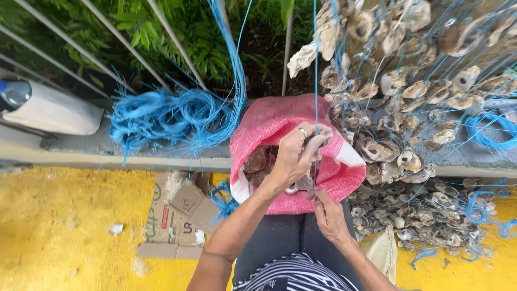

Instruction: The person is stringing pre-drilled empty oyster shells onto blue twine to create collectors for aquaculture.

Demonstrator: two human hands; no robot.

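My left hand (295,157), a ring on one finger, is raised over the open pink mesh sack (269,124) and pinches an oyster shell (315,141) against a taut blue string (315,64) that runs straight up. My right hand (327,213) is lower, by the sack's front edge, its fingers closed on the same string's lower end. Dark shells (257,160) lie inside the sack, which rests on my lap.
Strung oyster shells (409,81) hang and pile up at the right, down to the yellow floor (64,226). A tangle of blue twine (167,116) lies on the concrete ledge by a metal railing. Flattened cardboard (175,215) sits at my left. A white bag (54,110) is far left.
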